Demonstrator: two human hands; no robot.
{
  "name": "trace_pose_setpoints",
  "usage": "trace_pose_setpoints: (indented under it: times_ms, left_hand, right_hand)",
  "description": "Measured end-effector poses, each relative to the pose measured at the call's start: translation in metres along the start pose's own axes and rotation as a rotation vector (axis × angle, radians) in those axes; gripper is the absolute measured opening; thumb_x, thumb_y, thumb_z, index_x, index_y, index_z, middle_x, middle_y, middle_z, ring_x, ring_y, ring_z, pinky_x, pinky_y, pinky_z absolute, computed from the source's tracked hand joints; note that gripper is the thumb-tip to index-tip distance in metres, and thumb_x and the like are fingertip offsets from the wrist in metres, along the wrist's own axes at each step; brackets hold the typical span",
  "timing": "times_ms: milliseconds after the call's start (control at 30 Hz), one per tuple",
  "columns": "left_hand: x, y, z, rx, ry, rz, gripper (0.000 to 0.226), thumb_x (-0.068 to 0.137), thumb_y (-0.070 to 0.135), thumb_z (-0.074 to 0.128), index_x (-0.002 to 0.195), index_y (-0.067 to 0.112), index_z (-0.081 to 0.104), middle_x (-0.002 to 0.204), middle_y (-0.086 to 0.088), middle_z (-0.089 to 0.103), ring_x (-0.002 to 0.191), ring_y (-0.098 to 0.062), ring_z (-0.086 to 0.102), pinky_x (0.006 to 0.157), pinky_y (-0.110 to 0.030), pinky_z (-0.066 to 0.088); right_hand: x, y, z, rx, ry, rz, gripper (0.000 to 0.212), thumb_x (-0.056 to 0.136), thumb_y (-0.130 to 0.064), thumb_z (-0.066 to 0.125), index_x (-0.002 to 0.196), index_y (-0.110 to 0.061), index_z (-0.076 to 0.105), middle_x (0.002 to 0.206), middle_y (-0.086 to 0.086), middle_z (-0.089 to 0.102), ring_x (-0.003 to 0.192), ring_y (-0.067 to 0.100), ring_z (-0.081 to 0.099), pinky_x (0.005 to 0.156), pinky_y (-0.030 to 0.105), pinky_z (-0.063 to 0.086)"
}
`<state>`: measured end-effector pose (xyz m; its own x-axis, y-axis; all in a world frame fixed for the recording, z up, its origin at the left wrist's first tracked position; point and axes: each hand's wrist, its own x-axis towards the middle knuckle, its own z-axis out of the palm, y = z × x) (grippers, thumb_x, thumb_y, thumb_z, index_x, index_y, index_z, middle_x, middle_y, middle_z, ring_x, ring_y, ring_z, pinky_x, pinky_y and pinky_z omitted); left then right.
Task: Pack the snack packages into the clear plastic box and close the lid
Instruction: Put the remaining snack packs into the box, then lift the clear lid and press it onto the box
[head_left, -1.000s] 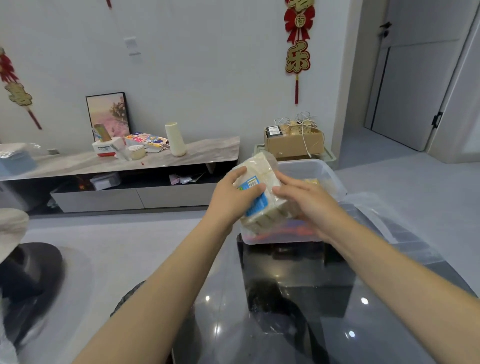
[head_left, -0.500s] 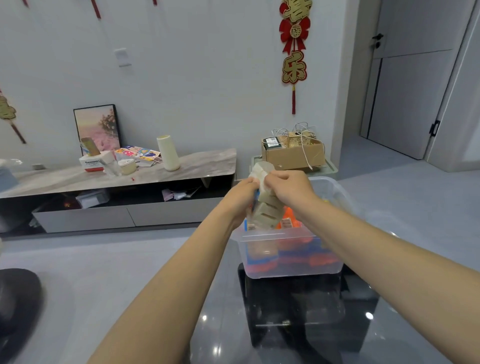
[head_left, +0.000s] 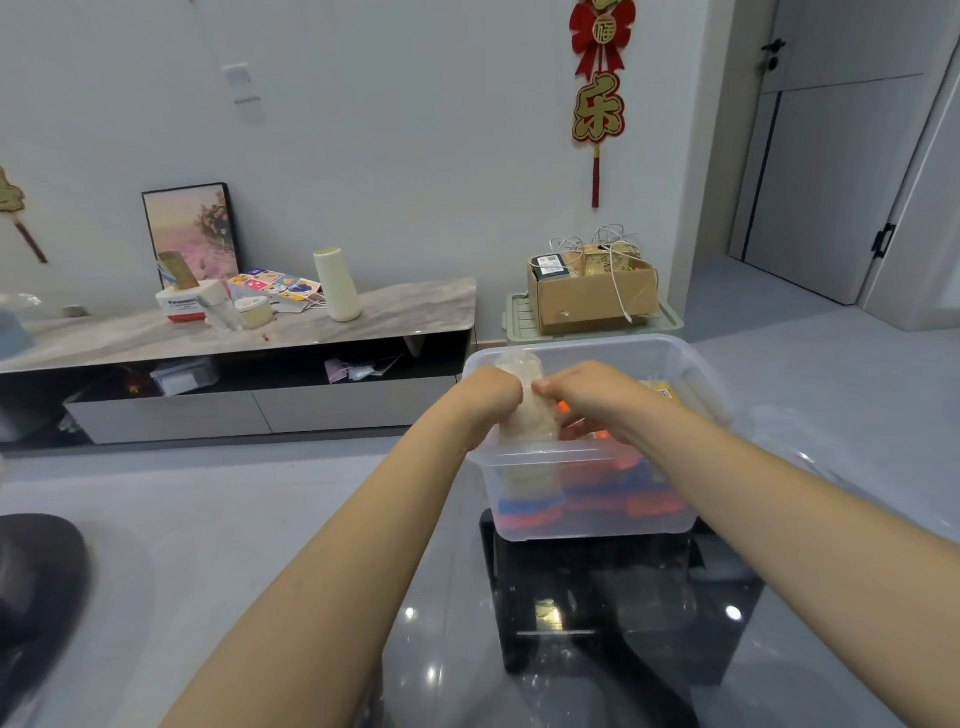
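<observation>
A clear plastic box (head_left: 592, 519) stands open on the dark glass table, with orange and blue snack packages (head_left: 613, 488) showing through its front wall. A pale snack package (head_left: 530, 415) in clear wrap stands upright at the box's left end, partly below the rim. My left hand (head_left: 491, 397) grips it from the left and my right hand (head_left: 589, 397) grips it from the right, both inside the box opening. A yellow package (head_left: 662, 391) lies behind my right wrist. No lid can be made out.
The glossy dark glass table (head_left: 571, 649) reflects the box. Beyond it are a low marble-topped TV cabinet (head_left: 249, 332) with a vase and small items, and a cardboard box (head_left: 592, 296) on a green crate. A dark round object (head_left: 36, 582) sits at left.
Both hands have lowered the pale package from above the box down into its left end, turning it upright. The view has tilted so the box sits lower in the frame.
</observation>
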<state>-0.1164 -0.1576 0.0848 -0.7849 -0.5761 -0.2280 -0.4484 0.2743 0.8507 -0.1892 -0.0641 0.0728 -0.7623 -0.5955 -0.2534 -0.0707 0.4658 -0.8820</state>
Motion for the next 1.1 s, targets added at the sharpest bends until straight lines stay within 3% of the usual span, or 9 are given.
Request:
trace_pose_setpoints:
  times_ms: [167, 233, 333, 433, 533, 667, 800, 933, 1100]
  left_hand:
    - [-0.008, 0.003, 0.011, 0.425, -0.079, 0.087, 0.036, 0.090, 0.000, 0.034, 0.118, -0.004, 0.056, 0.129, -0.020, 0.055, 0.120, -0.033, 0.050, 0.098, -0.036, 0.040]
    - [-0.016, 0.009, 0.013, 0.423, -0.059, 0.089, 0.031, 0.089, -0.003, 0.032, 0.103, 0.001, 0.059, 0.117, -0.022, 0.057, 0.108, -0.032, 0.052, 0.088, -0.035, 0.042]
    - [-0.032, 0.013, 0.017, 0.258, 0.073, 0.123, 0.028, 0.083, -0.005, 0.031, 0.080, 0.001, 0.058, 0.117, -0.034, 0.053, 0.102, -0.040, 0.053, 0.076, -0.039, 0.045]
    - [-0.051, 0.016, 0.034, 0.186, 0.128, 0.228, 0.041, 0.082, -0.001, 0.035, 0.116, -0.002, 0.058, 0.135, -0.021, 0.051, 0.123, -0.030, 0.049, 0.083, -0.028, 0.044]
    - [-0.067, 0.022, 0.062, 0.191, 0.124, 0.366, 0.047, 0.084, 0.004, 0.039, 0.129, 0.006, 0.055, 0.151, -0.011, 0.036, 0.141, -0.020, 0.032, 0.109, -0.029, 0.030]
    - [-0.088, 0.029, 0.114, 0.229, 0.108, 0.532, 0.041, 0.083, 0.002, 0.042, 0.117, 0.010, 0.063, 0.131, -0.011, 0.058, 0.124, -0.023, 0.050, 0.091, -0.018, 0.034]
    - [-0.099, 0.026, 0.175, 0.296, 0.100, 0.640, 0.040, 0.081, 0.001, 0.042, 0.111, 0.010, 0.066, 0.124, -0.007, 0.059, 0.117, -0.021, 0.052, 0.095, -0.021, 0.033]
    - [-0.097, 0.015, 0.223, 0.495, 0.126, 0.724, 0.038, 0.080, 0.003, 0.044, 0.107, 0.015, 0.068, 0.119, -0.003, 0.062, 0.115, -0.020, 0.051, 0.092, -0.029, 0.022]
    - [-0.080, 0.000, 0.261, 0.704, -0.048, 0.496, 0.042, 0.082, 0.009, 0.044, 0.120, 0.016, 0.060, 0.128, -0.006, 0.059, 0.121, -0.025, 0.049, 0.096, -0.036, 0.032]
  right_hand:
    - [-0.008, 0.002, -0.009, -0.160, -0.077, 0.004, 0.039, 0.094, -0.034, 0.046, 0.113, -0.004, 0.063, 0.100, 0.020, 0.068, 0.078, 0.026, 0.056, 0.067, 0.029, 0.041]
    - [-0.013, 0.001, -0.013, -0.118, -0.077, 0.007, 0.030, 0.093, -0.032, 0.047, 0.099, -0.007, 0.063, 0.095, 0.016, 0.065, 0.075, 0.024, 0.056, 0.069, 0.031, 0.043]
    - [-0.028, 0.006, -0.024, 0.017, 0.020, -0.080, 0.030, 0.094, -0.017, 0.045, 0.116, -0.009, 0.063, 0.098, 0.011, 0.061, 0.083, 0.028, 0.061, 0.070, 0.035, 0.050]
    - [-0.047, 0.021, -0.037, 0.002, 0.182, -0.210, 0.037, 0.093, -0.010, 0.040, 0.121, -0.011, 0.063, 0.106, 0.009, 0.067, 0.102, 0.027, 0.063, 0.095, 0.044, 0.048]
    - [-0.071, 0.040, -0.049, -0.059, 0.333, -0.339, 0.034, 0.092, -0.010, 0.043, 0.117, -0.015, 0.067, 0.111, 0.004, 0.071, 0.106, 0.020, 0.063, 0.096, 0.033, 0.048]
    - [-0.110, 0.083, -0.072, -0.091, 0.523, -0.447, 0.034, 0.089, -0.007, 0.047, 0.110, -0.021, 0.069, 0.095, -0.008, 0.066, 0.092, 0.012, 0.061, 0.079, 0.025, 0.046]
    - [-0.127, 0.146, -0.104, -0.184, 0.648, -0.349, 0.035, 0.086, -0.004, 0.047, 0.109, -0.021, 0.068, 0.101, -0.003, 0.068, 0.092, 0.014, 0.060, 0.077, 0.028, 0.047]
    - [-0.120, 0.201, -0.127, -0.352, 0.543, -0.146, 0.033, 0.088, -0.010, 0.049, 0.115, -0.017, 0.067, 0.121, 0.001, 0.067, 0.115, 0.020, 0.058, 0.093, 0.032, 0.047]
    - [-0.104, 0.234, -0.146, -0.481, 0.471, -0.058, 0.036, 0.087, -0.015, 0.055, 0.123, -0.013, 0.062, 0.130, 0.006, 0.062, 0.124, 0.024, 0.051, 0.103, 0.033, 0.041]
